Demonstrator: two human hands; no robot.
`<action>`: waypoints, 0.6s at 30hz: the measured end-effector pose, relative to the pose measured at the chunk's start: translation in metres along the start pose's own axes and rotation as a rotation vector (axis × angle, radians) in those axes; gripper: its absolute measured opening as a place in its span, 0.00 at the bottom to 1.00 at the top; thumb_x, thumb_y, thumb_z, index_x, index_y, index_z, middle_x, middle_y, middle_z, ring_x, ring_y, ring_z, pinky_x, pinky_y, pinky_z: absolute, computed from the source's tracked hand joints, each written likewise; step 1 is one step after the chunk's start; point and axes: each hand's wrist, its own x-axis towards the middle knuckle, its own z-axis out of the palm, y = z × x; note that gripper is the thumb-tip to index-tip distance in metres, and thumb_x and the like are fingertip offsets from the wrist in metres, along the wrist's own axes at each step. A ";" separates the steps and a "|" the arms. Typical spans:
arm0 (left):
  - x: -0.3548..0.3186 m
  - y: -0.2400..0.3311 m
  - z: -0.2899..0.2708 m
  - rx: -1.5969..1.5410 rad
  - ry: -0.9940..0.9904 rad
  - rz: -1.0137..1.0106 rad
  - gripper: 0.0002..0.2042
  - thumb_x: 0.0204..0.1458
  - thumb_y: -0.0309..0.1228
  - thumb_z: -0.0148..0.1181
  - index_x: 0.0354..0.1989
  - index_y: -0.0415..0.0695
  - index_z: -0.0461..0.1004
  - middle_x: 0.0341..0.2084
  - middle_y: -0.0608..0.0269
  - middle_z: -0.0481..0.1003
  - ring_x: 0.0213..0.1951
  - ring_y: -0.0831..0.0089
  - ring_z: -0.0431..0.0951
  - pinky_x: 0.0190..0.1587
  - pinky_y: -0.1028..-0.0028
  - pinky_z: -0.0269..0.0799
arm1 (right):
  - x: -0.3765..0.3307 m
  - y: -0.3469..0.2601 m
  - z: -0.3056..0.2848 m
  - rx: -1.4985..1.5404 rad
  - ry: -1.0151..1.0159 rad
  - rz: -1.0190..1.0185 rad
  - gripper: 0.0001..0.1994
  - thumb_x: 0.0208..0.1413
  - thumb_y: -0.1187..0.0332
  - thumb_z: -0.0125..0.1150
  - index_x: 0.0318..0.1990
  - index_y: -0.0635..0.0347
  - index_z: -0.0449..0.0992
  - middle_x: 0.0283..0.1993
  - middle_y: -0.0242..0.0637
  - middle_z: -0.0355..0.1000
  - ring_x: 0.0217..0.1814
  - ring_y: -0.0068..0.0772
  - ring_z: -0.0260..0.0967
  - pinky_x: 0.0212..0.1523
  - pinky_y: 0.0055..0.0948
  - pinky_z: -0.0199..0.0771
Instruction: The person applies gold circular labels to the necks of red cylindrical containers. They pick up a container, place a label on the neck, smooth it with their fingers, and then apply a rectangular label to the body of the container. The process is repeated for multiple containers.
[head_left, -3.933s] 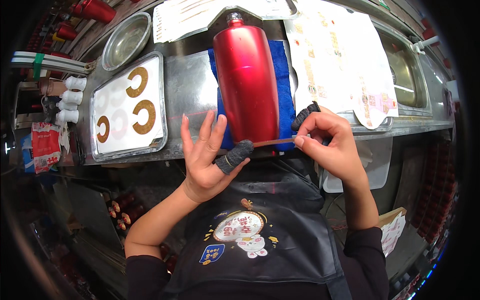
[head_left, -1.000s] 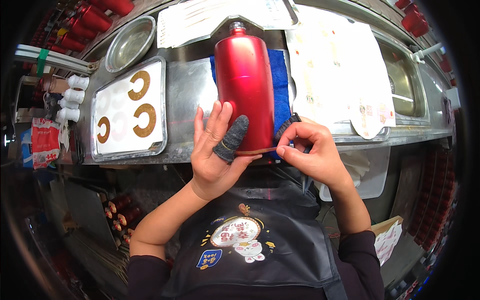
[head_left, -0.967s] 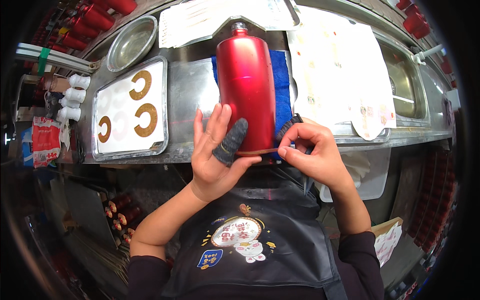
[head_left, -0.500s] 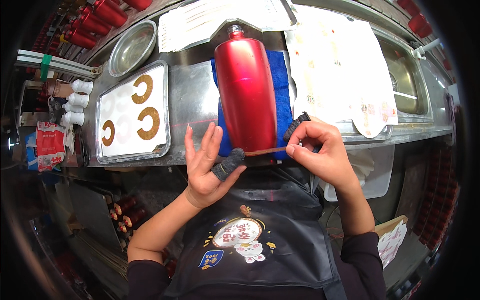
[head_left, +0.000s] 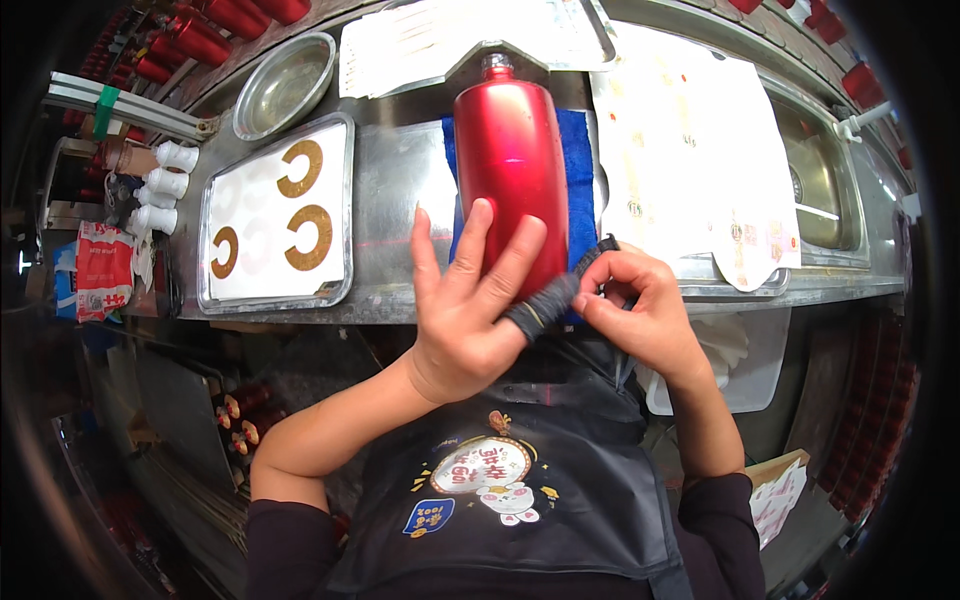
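A large red metallic bottle (head_left: 510,150) lies on a blue cloth (head_left: 578,150), its narrow silver neck pointing away from me. My left hand (head_left: 470,320) reaches over the bottle's near end with its fingers spread. A dark fabric finger cover on its index finger stretches to the right, up against my right hand's fingertips. Beside the bottle's near right corner, my right hand (head_left: 640,310) is closed in a pinch; it too wears a dark finger cover (head_left: 597,255). The thin brown strip seen earlier between the hands is now hidden by the fingers.
Left of the bottle is a metal tray (head_left: 345,215) with gold C-shaped pieces on white sheet. A round metal bowl (head_left: 285,90) stands behind it. White printed sheets (head_left: 690,150) lie at right, beside a sink (head_left: 825,180). A white-lined tray (head_left: 400,50) is at the back.
My left hand has slid right along the bottle's near end, from its left side up to my right hand, covering the brown strip. My right hand stays pinched in nearly the same place.
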 end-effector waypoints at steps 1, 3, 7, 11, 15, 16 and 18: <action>-0.004 -0.001 0.007 -0.046 0.041 -0.064 0.21 0.39 0.34 0.75 0.47 0.50 0.84 0.64 0.48 0.71 0.67 0.44 0.67 0.67 0.31 0.46 | 0.000 -0.001 0.000 -0.019 -0.010 -0.011 0.04 0.50 0.73 0.69 0.29 0.62 0.79 0.31 0.23 0.66 0.27 0.09 0.58 0.28 0.15 0.55; -0.012 -0.004 0.015 -0.125 0.111 -0.167 0.30 0.36 0.32 0.79 0.54 0.43 0.81 0.65 0.45 0.70 0.69 0.48 0.67 0.67 0.36 0.52 | 0.003 -0.006 0.002 -0.058 -0.029 -0.033 0.04 0.49 0.73 0.69 0.29 0.62 0.79 0.31 0.24 0.66 0.26 0.10 0.58 0.28 0.16 0.55; -0.022 -0.012 0.011 -0.255 0.095 -0.188 0.31 0.41 0.33 0.78 0.56 0.37 0.78 0.66 0.41 0.67 0.69 0.43 0.66 0.68 0.35 0.49 | -0.003 -0.005 0.002 -0.042 -0.005 -0.033 0.05 0.48 0.72 0.70 0.29 0.62 0.80 0.30 0.25 0.66 0.25 0.12 0.58 0.27 0.17 0.54; -0.052 -0.013 0.000 -0.257 0.007 -0.227 0.29 0.42 0.34 0.78 0.53 0.34 0.79 0.67 0.40 0.66 0.68 0.40 0.66 0.68 0.35 0.46 | -0.008 -0.012 -0.003 -0.087 0.010 -0.085 0.05 0.47 0.72 0.70 0.28 0.62 0.79 0.30 0.25 0.66 0.24 0.11 0.58 0.27 0.16 0.55; -0.066 -0.014 0.001 -0.265 -0.030 -0.240 0.23 0.43 0.32 0.77 0.49 0.37 0.81 0.68 0.39 0.65 0.68 0.39 0.66 0.69 0.34 0.44 | -0.013 -0.020 -0.004 -0.087 0.014 -0.122 0.05 0.47 0.73 0.69 0.28 0.62 0.79 0.31 0.26 0.67 0.25 0.11 0.59 0.27 0.16 0.55; -0.066 -0.014 0.002 -0.262 -0.031 -0.233 0.22 0.43 0.32 0.77 0.49 0.38 0.82 0.68 0.39 0.64 0.68 0.39 0.65 0.69 0.34 0.44 | -0.014 -0.019 -0.006 -0.089 0.022 -0.126 0.05 0.47 0.73 0.69 0.28 0.62 0.79 0.31 0.26 0.67 0.25 0.11 0.59 0.27 0.16 0.55; -0.065 -0.015 0.001 -0.244 -0.029 -0.205 0.20 0.43 0.31 0.76 0.47 0.40 0.83 0.68 0.39 0.64 0.67 0.39 0.66 0.69 0.34 0.43 | -0.014 -0.016 -0.007 -0.085 0.031 -0.114 0.05 0.47 0.73 0.69 0.28 0.62 0.79 0.31 0.26 0.67 0.25 0.11 0.59 0.27 0.16 0.55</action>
